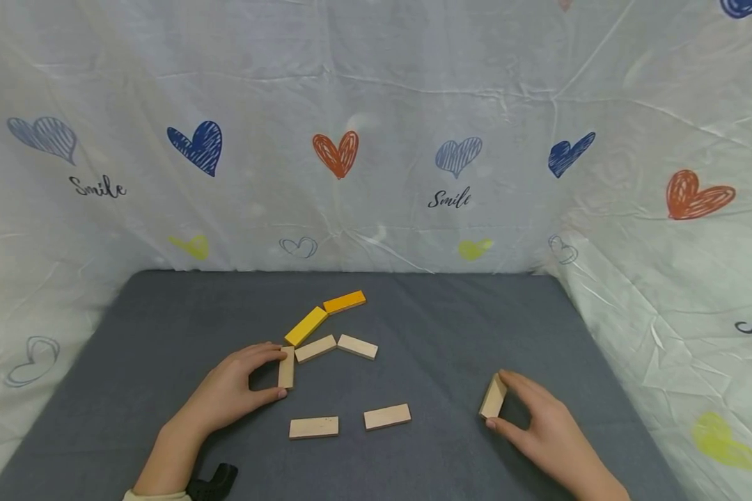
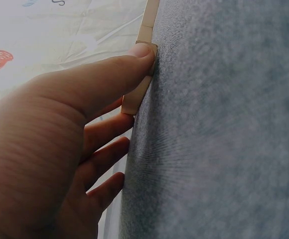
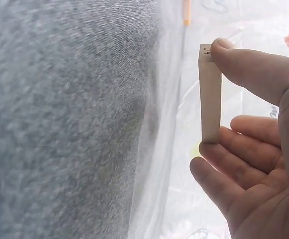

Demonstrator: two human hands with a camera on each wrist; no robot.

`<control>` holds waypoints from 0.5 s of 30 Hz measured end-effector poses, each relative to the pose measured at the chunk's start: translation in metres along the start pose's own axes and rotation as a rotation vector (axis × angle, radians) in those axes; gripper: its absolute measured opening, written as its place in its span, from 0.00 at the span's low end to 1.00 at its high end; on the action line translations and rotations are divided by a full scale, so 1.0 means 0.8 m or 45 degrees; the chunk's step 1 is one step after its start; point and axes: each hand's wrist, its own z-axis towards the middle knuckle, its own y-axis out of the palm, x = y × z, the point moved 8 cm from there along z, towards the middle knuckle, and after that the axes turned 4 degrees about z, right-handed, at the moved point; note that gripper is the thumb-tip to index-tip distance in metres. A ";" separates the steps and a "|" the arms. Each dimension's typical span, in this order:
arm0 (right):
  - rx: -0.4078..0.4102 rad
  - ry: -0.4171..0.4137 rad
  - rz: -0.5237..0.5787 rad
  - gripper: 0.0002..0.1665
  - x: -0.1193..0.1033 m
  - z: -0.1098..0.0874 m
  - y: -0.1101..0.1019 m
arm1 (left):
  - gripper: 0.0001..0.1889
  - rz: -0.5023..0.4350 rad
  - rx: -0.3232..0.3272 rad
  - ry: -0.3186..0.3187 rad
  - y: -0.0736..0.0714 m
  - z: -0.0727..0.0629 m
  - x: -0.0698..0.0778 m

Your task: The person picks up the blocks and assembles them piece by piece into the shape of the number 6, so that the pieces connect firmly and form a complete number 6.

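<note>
My left hand pinches a plain wooden block between thumb and fingers, one at each end, as it lies on the grey cloth. Touching or nearly touching its top end are a yellow block and another plain block. On the right, my right hand holds a plain wooden block by its two ends. In the right wrist view that held block appears raised off the cloth, with small dark marks on the end under the thumb.
An orange-yellow block continues from the yellow one, and a plain block angles off to its right below. Nearer me lie two separate plain blocks, the left block and the right block. A heart-printed white sheet hangs behind the table.
</note>
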 end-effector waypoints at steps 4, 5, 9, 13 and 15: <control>0.021 -0.049 0.001 0.47 -0.004 0.004 0.001 | 0.35 0.006 -0.002 -0.004 0.000 0.001 0.001; 0.020 -0.057 -0.001 0.47 -0.005 0.006 0.001 | 0.35 0.007 -0.003 -0.005 0.000 0.001 0.001; -0.004 -0.074 -0.009 0.48 -0.008 0.012 0.004 | 0.35 0.004 -0.002 -0.001 0.000 0.001 0.001; -0.031 -0.083 0.009 0.48 -0.011 0.018 0.007 | 0.35 0.005 0.000 -0.001 0.000 0.000 0.001; -0.039 -0.089 0.015 0.48 -0.012 0.021 0.010 | 0.35 0.004 -0.001 -0.005 0.000 0.000 0.001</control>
